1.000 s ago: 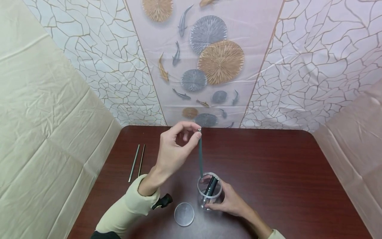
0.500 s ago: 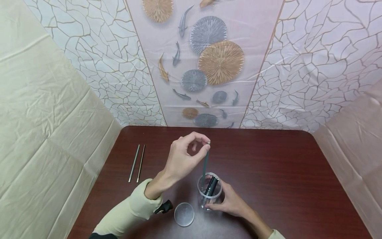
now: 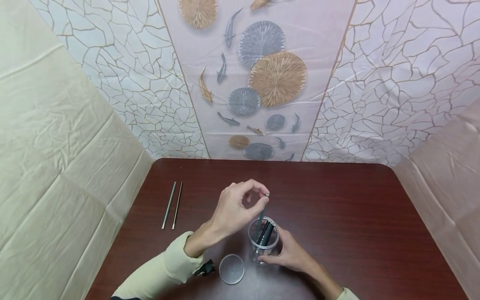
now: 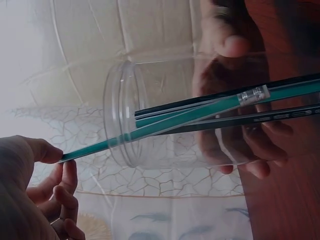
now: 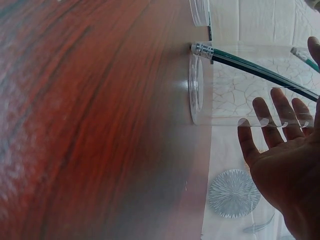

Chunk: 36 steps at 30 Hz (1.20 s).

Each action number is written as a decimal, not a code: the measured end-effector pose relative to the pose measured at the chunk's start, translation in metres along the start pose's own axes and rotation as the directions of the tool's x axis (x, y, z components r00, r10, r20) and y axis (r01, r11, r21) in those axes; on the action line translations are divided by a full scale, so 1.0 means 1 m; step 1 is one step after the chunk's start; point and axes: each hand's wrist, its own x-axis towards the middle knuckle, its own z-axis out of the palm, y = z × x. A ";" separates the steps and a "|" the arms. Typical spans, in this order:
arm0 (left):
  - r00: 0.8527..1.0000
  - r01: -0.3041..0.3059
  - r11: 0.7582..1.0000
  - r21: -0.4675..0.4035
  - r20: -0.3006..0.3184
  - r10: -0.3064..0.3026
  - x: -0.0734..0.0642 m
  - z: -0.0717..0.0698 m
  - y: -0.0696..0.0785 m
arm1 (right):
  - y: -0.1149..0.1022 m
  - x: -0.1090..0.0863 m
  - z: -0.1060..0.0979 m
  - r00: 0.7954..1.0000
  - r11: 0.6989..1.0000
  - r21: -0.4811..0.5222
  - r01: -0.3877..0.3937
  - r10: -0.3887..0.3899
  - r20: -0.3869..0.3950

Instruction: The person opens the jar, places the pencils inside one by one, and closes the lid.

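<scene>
My left hand (image 3: 240, 208) pinches the upper end of a green pencil (image 4: 190, 116) between thumb and fingertips, just above the mouth of a clear jar (image 3: 264, 248). The pencil slants down inside the jar, its metal-banded eraser end lowest. Several dark and green pencils (image 3: 267, 233) lean together in there. Around the jar's side, my right hand (image 3: 290, 252) holds it upright on the table, thumb at the front and fingers behind. In the right wrist view, a banded pencil end (image 5: 202, 50) sits at the jar's bottom.
Two more pencils lie on the dark red table (image 3: 337, 208) at the left, one green (image 3: 169, 205) and one darker (image 3: 177, 206). A round clear lid (image 3: 231, 269) lies left of the jar. Cloth-covered walls (image 3: 93, 137) stand behind the table and at both sides.
My left hand has come down and slightly right, lowering the pencil deeper into the jar. My right hand and the jar have stayed in place.
</scene>
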 end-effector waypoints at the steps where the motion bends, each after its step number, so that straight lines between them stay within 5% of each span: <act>1: 1.000 -0.003 1.000 0.009 0.009 0.003 -0.001 0.001 -0.001 | 0.001 0.000 0.000 1.000 1.000 0.004 -0.005 0.005 0.003; 16: 0.999 0.009 0.999 0.050 0.034 -0.011 -0.001 0.002 -0.006 | 0.003 0.002 0.002 0.999 0.999 0.021 0.040 -0.040 0.015; 27: 1.000 0.004 0.997 0.075 -0.010 -0.003 0.005 -0.004 -0.015 | 0.003 0.002 0.002 0.999 0.999 0.013 0.030 -0.030 0.019; 32: 0.996 0.075 0.995 0.072 -0.053 -0.072 0.015 -0.018 -0.031 | 0.002 0.004 0.001 0.999 0.998 0.038 0.045 -0.046 0.022; 36: 0.979 0.182 0.980 0.082 -0.105 -0.173 0.026 -0.034 -0.057 | 0.001 0.006 0.001 0.998 0.995 0.081 0.060 -0.063 0.031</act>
